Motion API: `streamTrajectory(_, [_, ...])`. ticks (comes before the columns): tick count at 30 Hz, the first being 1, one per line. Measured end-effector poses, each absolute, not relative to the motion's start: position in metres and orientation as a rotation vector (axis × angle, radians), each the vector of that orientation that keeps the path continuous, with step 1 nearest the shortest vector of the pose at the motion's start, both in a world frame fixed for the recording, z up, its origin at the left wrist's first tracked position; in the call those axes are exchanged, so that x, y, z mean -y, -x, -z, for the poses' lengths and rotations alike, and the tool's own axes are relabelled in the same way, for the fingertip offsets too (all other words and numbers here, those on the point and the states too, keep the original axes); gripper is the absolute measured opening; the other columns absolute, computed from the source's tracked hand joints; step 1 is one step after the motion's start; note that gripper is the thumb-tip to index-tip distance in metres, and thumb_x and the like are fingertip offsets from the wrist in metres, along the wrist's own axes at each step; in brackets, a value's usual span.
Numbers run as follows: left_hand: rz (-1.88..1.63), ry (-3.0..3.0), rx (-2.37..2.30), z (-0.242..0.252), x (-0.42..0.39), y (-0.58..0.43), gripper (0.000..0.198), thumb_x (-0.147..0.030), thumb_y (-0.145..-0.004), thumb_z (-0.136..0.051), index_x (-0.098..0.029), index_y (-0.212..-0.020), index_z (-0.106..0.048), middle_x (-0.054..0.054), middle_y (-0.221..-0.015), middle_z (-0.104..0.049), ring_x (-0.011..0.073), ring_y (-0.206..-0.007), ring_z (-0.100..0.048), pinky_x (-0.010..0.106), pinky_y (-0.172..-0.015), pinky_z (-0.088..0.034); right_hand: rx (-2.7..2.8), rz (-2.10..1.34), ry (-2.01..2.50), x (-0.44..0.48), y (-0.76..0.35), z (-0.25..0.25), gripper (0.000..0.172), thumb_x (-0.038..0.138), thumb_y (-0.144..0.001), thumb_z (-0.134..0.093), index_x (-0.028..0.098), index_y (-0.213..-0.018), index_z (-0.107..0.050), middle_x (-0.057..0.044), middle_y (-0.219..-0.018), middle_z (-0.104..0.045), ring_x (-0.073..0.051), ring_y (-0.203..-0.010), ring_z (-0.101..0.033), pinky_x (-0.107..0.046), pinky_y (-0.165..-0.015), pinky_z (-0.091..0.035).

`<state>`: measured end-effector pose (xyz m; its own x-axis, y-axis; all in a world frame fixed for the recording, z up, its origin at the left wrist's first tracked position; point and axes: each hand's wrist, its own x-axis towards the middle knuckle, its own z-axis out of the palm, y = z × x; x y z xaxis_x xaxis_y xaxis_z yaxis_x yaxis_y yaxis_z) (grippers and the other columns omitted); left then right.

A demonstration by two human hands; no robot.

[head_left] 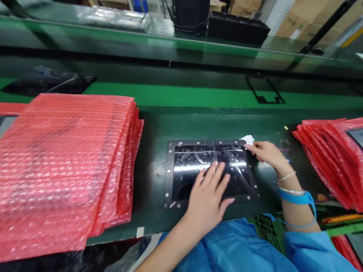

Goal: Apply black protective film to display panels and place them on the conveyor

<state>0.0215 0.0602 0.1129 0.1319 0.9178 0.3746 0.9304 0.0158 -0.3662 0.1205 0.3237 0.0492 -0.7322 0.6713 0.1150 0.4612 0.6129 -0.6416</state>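
On the dark green worktable [195, 121] lies a glossy black display panel [185, 172], flat, its dark border dotted with small pale rounds and its surface crossed by bright reflections. Palm down on the near part of the panel, the left hand [207, 196] is wide, its fingers spread flat over the screen and its thumb out toward the panel's right side. At the panel's far right corner, the right hand [265, 152] is narrow, with thumb and fingers drawn together; a crumpled white wipe [248, 139] shows just beyond the fingertips, and I cannot tell whether they grip it or the panel's edge. A blue wrist strap [293, 196] circles the right wrist.

Left of the panel, and apart from it, stands a thick stack of red bubble-wrap bags [65, 158]; well to the panel's right is a second pile of red bubble-wrap bags [330, 158]. Beyond the panel, toward the right, a thin black frame [268, 100] lies on a bright green strip [184, 96]. Farther beyond the panel, a black box [238, 28] sits on a raised shelf [113, 36].
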Motion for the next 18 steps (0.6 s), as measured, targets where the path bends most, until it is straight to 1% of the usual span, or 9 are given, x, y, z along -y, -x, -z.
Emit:
streamTrajectory(1, [-0.028, 1.992, 1.784, -0.105, -0.071, -0.028, 0.053, -0.049, -0.098, -0.042, -0.016, -0.137, -0.057, 0.01, -0.153, -0.033, 0.0311, -0.142, -0.033, 0.053, -0.108, -0.041, 2.504, -0.829, 0.946, -0.326, -0.115, -0.054, 0.056, 0.029, -0.124, -0.057, 0.018, -0.069, -0.05, 0.003, -0.058, -0.042, -0.028, -0.064, -0.057, -0.023, -0.048, -0.035])
streamTrajectory(2, [-0.094, 2.07, 1.809, -0.099, -0.081, -0.032, 0.057, -0.052, -0.097, -0.042, -0.017, -0.139, -0.055, 0.009, -0.154, -0.032, 0.0311, -0.143, -0.031, 0.054, -0.11, -0.039, 2.514, -0.803, 0.968, -0.326, -0.11, -0.059, 0.062, 0.027, -0.127, -0.068, 0.018, -0.068, -0.052, 0.003, -0.059, -0.043, -0.028, -0.067, -0.057, -0.023, -0.047, -0.033])
streamTrajectory(4, [-0.2, 2.156, 1.866, -0.092, -0.095, -0.037, 0.059, -0.053, -0.097, -0.04, -0.016, -0.14, -0.055, 0.01, -0.154, -0.031, 0.0319, -0.144, -0.029, 0.054, -0.112, -0.038, 2.534, -0.744, 1.001, -0.325, -0.101, -0.067, 0.07, 0.029, -0.126, -0.089, 0.018, -0.067, -0.053, 0.003, -0.061, -0.044, -0.03, -0.071, -0.057, -0.024, -0.046, -0.031])
streamTrajectory(5, [-0.229, 2.173, 1.88, -0.091, -0.1, -0.038, 0.059, -0.052, -0.097, -0.039, -0.014, -0.14, -0.056, 0.011, -0.154, -0.031, 0.0327, -0.143, -0.03, 0.054, -0.112, -0.039, 2.543, -0.722, 1.014, -0.324, -0.099, -0.07, 0.073, 0.032, -0.124, -0.095, 0.018, -0.067, -0.053, 0.002, -0.063, -0.045, -0.031, -0.072, -0.057, -0.024, -0.045, -0.029])
streamTrajectory(7, [-0.244, 2.172, 1.86, -0.091, -0.104, -0.039, 0.057, -0.048, -0.099, -0.036, -0.012, -0.137, -0.058, 0.013, -0.152, -0.032, 0.0338, -0.141, -0.033, 0.053, -0.11, -0.042, 2.557, -0.698, 1.041, -0.322, -0.097, -0.075, 0.075, 0.036, -0.123, -0.1, 0.018, -0.067, -0.054, 0.002, -0.065, -0.045, -0.033, -0.073, -0.057, -0.025, -0.044, -0.028])
streamTrajectory(10, [-0.256, 2.143, 1.808, -0.092, -0.106, -0.039, 0.055, -0.044, -0.099, -0.035, -0.01, -0.133, -0.062, 0.016, -0.149, -0.037, 0.0352, -0.138, -0.037, 0.051, -0.108, -0.044, 2.552, -0.694, 1.057, -0.319, -0.098, -0.078, 0.076, 0.037, -0.123, -0.101, 0.018, -0.067, -0.054, 0.002, -0.064, -0.045, -0.034, -0.072, -0.057, -0.026, -0.045, -0.028])
streamTrajectory(14, [-0.207, 2.16, 1.858, -0.095, -0.108, -0.039, 0.051, -0.046, -0.098, -0.042, -0.013, -0.131, -0.063, 0.014, -0.148, -0.041, 0.0339, -0.139, -0.038, 0.051, -0.111, -0.039, 2.464, -0.735, 1.025, -0.315, -0.101, -0.071, 0.078, 0.031, -0.121, -0.104, 0.019, -0.065, -0.052, 0.002, -0.061, -0.043, -0.037, -0.074, -0.056, -0.026, -0.047, -0.028])
streamTrajectory(16, [-0.139, 2.193, 1.881, -0.102, -0.11, -0.035, 0.05, -0.047, -0.099, -0.042, -0.014, -0.13, -0.063, 0.011, -0.145, -0.046, 0.03, -0.136, -0.042, 0.05, -0.112, -0.037, 2.38, -0.805, 0.993, -0.313, -0.105, -0.063, 0.073, 0.024, -0.127, -0.092, 0.018, -0.066, -0.053, 0.002, -0.061, -0.043, -0.035, -0.073, -0.057, -0.025, -0.048, -0.03])
streamTrajectory(18, [-0.073, 2.103, 1.872, -0.115, -0.115, -0.025, 0.046, -0.043, -0.1, -0.041, -0.014, -0.129, -0.063, 0.012, -0.141, -0.051, 0.0284, -0.129, -0.048, 0.051, -0.109, -0.038, 2.272, -0.907, 0.969, -0.315, -0.11, -0.054, 0.068, 0.017, -0.134, -0.067, 0.018, -0.067, -0.054, 0.003, -0.061, -0.043, -0.032, -0.07, -0.058, -0.024, -0.049, -0.034])
